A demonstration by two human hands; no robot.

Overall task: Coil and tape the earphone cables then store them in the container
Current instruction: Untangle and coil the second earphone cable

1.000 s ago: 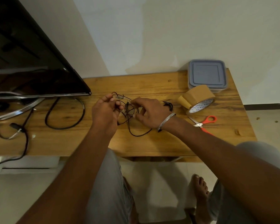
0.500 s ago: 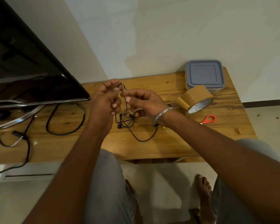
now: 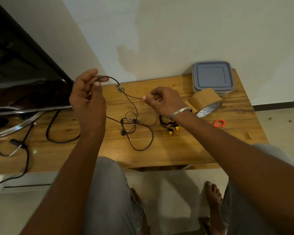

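Seated at one wooden tabletop (image 3: pixel 193 150) beside one dark television (image 3: pixel 24 73), with one grey lidded container (image 3: pixel 212 77) at the far right corner and, just in front, one brown tape roll (image 3: pixel 204 99), core printed "555 TAPE". Pinching one black earphone cable (image 3: pixel 134 121) in the fingers of left hand (image 3: pixel 87 100) and right hand (image 3: pixel 165 100), both raised, its tangle lying on the tabletop between. By the right wrist, one bundle with yellow plugs (image 3: pixel 170 126); beyond, one orange scissor handle (image 3: pixel 219 123).

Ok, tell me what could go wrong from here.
Both the left hand and right hand pinch the earphone cable, yet its lower part lies tangled on the table; pulling apart could tighten a knot. Its loose loop lies close to the yellow-plug bundle and might snag it.
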